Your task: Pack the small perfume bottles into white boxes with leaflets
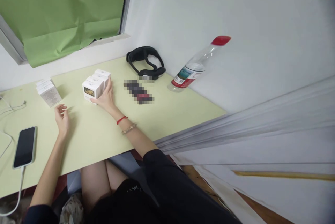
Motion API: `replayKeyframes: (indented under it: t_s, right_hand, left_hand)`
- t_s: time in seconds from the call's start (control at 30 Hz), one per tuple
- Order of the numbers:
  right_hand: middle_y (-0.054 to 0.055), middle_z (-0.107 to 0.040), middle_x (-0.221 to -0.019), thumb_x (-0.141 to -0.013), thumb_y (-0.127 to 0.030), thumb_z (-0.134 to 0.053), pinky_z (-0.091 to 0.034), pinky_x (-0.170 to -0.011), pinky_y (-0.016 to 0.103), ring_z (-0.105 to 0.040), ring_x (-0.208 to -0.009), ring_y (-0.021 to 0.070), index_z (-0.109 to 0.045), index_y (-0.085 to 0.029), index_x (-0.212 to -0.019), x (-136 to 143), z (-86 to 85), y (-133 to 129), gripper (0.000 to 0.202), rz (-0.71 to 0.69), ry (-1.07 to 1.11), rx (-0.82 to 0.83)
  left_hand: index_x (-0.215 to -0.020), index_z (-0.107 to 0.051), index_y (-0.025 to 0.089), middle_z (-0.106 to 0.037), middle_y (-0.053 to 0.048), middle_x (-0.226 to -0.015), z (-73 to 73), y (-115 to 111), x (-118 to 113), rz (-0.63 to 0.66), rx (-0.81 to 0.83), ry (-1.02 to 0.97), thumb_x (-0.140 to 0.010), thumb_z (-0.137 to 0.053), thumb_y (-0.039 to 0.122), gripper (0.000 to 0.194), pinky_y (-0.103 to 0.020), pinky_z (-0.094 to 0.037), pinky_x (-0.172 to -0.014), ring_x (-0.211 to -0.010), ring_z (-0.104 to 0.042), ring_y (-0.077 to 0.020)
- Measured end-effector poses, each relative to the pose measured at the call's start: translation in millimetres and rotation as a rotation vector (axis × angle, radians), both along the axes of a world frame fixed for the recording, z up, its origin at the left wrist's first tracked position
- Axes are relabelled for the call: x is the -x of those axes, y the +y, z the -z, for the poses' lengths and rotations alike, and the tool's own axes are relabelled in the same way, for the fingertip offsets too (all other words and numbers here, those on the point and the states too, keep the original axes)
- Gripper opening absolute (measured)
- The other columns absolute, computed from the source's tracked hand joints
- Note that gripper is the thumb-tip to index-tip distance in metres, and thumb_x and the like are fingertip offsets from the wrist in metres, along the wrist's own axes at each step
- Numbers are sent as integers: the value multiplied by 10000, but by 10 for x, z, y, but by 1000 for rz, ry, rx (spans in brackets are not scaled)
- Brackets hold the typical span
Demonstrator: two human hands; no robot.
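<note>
My right hand is wrapped round the near end of a row of small white boxes, with the thumb at the front box's lower edge and the fingers along the right side. The front box shows a dark picture with a yellow figure. Further left, a second group of white boxes stands on the pale yellow table. Just in front of that group, my left hand rests on the table with its fingers loosely curled and apart, holding nothing.
A phone with a white cable lies at the left, near more thin cables. Behind on the right are a black headset, a blurred dark item and a clear bottle with a red cap. A wall bounds the table's right side.
</note>
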State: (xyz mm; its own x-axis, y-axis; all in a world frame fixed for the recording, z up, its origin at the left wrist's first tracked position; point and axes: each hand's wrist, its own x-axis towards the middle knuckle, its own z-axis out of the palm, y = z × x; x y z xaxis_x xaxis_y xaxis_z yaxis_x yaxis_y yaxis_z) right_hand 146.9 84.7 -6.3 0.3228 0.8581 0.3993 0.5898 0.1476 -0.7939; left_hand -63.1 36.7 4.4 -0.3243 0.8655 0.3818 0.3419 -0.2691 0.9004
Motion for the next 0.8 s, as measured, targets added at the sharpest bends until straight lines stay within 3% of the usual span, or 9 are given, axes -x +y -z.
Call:
replayKeyframes:
  t_s: [0.2,0.4,0.6,0.7,0.8]
  right_hand:
    - [297,-85,-1574,-568,-313,-838,-307,-1130,556,-190,-1467,403,211,-112,-1486,-32,199,116,1408,-62,-29,50]
    - [265,-179,-1578,-657,-357,-787,-341,-1098,571,-298,-1430,405,67,-139,-1522,-107,204,178,1235,-87,-60,102]
    - [246,-235,-1564,-683,-380,-764,-316,-1129,551,-299,-1432,376,-58,-118,-1522,-158,165,182,1127,-92,-96,155]
    - [259,-258,-1535,-658,-418,-774,-300,-1140,543,-279,-1432,371,-78,-105,-1506,-149,102,129,1140,-20,-64,35]
    - [226,-344,-1466,-760,-432,-665,-297,-1139,536,-305,-1412,326,-176,-143,-1457,-107,16,35,900,33,-59,-247]
  left_hand:
    - [-993,-539,215,-597,-27,-944,28,-22,-33,19,30,5,-739,-497,158,264,-257,-444,-728,-858,-592,-152]
    - [-1000,-538,212,-599,-31,-938,58,-36,-69,46,44,8,-734,-488,158,275,-259,-442,-718,-838,-589,-152]
    - [-1010,-541,212,-604,-43,-966,59,-33,-46,26,29,88,-735,-501,144,287,-278,-445,-739,-892,-588,-173]
    - [-1081,-520,186,-586,-83,-1088,40,0,33,-100,-53,226,-735,-528,155,347,-352,-435,-884,-995,-563,-212]
    - [-1245,-441,154,-508,-139,-1266,27,61,157,-300,-116,344,-743,-566,191,518,-428,-354,-1036,-1160,-499,-260]
